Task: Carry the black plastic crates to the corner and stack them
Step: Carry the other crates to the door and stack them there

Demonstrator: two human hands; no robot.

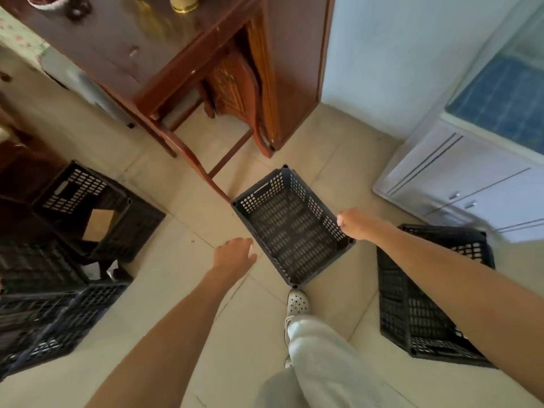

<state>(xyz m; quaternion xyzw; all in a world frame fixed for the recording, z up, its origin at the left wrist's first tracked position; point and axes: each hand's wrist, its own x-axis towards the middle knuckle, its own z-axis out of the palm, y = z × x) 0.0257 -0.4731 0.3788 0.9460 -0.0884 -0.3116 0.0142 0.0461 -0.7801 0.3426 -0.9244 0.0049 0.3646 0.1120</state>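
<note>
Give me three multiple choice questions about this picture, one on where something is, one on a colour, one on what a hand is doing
1. Where is the middle crate?
A. on the table
B. on the floor
C. on another crate

2. What colour is the shoe?
A. white
B. red
C. black

3. What is the right hand doing?
A. resting on the cupboard
B. hanging by the leg
C. at the crate's rim

Answers: B, it sits on the floor tiles by the table leg; A, white with holes; C, the hand is at the near right rim, while the left hand is beside the crate.

Soft daylight, blurred wide-angle edges
</note>
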